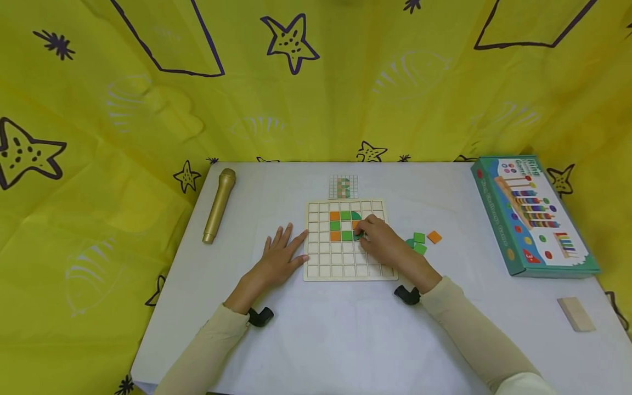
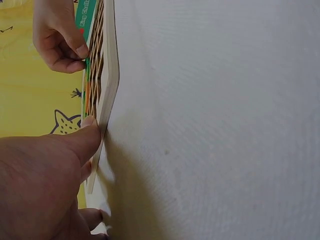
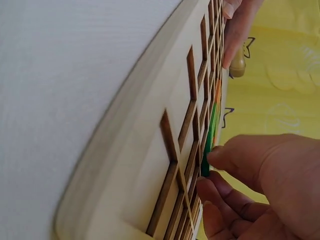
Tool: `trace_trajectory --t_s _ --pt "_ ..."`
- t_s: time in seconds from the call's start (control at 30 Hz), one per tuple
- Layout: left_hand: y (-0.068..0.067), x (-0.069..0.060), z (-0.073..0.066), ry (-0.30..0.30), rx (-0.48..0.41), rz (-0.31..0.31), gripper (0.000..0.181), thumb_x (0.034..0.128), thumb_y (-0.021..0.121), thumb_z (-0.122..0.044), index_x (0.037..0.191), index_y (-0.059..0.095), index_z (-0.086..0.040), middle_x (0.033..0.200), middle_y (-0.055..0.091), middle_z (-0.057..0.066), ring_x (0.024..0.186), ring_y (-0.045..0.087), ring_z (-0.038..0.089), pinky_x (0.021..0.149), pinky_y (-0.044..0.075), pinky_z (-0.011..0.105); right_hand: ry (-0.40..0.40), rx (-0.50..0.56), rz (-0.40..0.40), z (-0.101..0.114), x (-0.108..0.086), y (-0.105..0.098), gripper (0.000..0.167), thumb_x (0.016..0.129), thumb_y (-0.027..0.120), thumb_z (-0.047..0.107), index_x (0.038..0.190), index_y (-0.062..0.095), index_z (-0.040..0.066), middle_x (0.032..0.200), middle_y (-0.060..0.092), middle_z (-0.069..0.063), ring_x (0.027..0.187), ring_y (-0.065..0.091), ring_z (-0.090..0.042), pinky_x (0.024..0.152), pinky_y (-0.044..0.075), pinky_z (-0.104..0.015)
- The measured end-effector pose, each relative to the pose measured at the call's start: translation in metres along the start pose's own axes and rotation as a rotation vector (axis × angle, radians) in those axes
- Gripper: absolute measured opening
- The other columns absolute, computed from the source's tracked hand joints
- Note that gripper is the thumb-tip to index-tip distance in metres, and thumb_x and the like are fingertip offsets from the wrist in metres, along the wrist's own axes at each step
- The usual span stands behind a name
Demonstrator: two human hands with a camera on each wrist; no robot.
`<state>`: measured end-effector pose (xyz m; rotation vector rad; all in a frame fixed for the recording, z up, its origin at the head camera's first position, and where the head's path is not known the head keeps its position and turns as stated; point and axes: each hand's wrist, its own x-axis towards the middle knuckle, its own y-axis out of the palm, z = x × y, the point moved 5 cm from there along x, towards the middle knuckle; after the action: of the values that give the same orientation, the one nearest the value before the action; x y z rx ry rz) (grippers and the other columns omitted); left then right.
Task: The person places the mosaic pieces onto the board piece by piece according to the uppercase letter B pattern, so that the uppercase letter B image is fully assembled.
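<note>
A pale wooden grid board (image 1: pixel 326 269) lies on the white table, with orange tiles (image 1: pixel 335 236) and light green tiles (image 1: pixel 345 215) in some of its squares. A dark green tile with a rounded edge (image 1: pixel 356 215) sits at the upper right of this pattern. My right hand (image 1: pixel 382 241) is over the board's right half, its thumb and fingers pinching another dark green tile (image 3: pixel 205 161) low against the grid. With fingers spread, my left hand (image 1: pixel 278 260) touches the board's left edge; its thumb (image 2: pixel 87 142) rests on the rim in the left wrist view.
Loose green tiles (image 1: pixel 419 237) and an orange tile (image 1: pixel 434 237) lie right of the board. A small patterned grid card (image 1: pixel 343 186) lies behind it. A gold microphone (image 1: pixel 219 206) is at left; a green game box (image 1: pixel 540 219) and wooden block (image 1: pixel 576 314) are at right.
</note>
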<state>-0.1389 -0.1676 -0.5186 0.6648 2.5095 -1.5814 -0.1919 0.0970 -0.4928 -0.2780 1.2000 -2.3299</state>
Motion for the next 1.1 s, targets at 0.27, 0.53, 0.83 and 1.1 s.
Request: trace_trajectory --t_s 0.27,0.53,0.83,1.1 --pt "0.000 0.000 0.001 0.003 -0.002 -0.013 0.070 0.1100 0.050 -0.051 0.170 0.022 -0.030 0.177 -0.003 0.017 0.163 -0.008 0.042 0.127 -0.001 0.069 -0.021 -0.020 -0.042 0.003 -0.002 -0.001 0.019 0.103 0.056 -0.004 0.112 0.072 0.002 0.115 0.063 -0.013 0.109 0.062 -0.031 0.097 0.053 -0.049" --pt "0.002 0.001 -0.001 0.007 0.007 -0.018 0.070 0.1099 0.050 -0.050 0.170 0.022 -0.029 0.177 -0.002 0.017 0.163 -0.007 0.043 0.127 0.000 0.069 0.055 -0.046 -0.049 -0.008 -0.014 -0.015 0.020 0.103 0.067 0.007 0.121 0.074 0.004 0.124 0.062 -0.014 0.117 0.061 -0.033 0.100 0.048 -0.054" --pt "0.000 -0.002 -0.003 0.011 -0.001 -0.032 0.069 0.1099 0.051 -0.049 0.170 0.025 -0.028 0.177 0.000 0.019 0.163 -0.006 0.044 0.126 0.001 0.070 0.275 -0.070 -0.026 -0.058 -0.048 -0.056 0.027 0.108 0.061 0.017 0.131 0.065 0.003 0.128 0.057 -0.025 0.120 0.052 -0.045 0.095 0.037 -0.062" --pt "0.000 -0.002 -0.003 0.011 0.009 -0.028 0.068 0.1106 0.048 -0.051 0.170 0.023 -0.029 0.177 -0.002 0.017 0.163 -0.007 0.042 0.126 0.000 0.069 0.441 -0.036 -0.009 -0.097 -0.072 -0.069 0.030 0.108 0.060 0.021 0.130 0.058 0.000 0.131 0.049 -0.031 0.120 0.042 -0.051 0.090 0.030 -0.065"
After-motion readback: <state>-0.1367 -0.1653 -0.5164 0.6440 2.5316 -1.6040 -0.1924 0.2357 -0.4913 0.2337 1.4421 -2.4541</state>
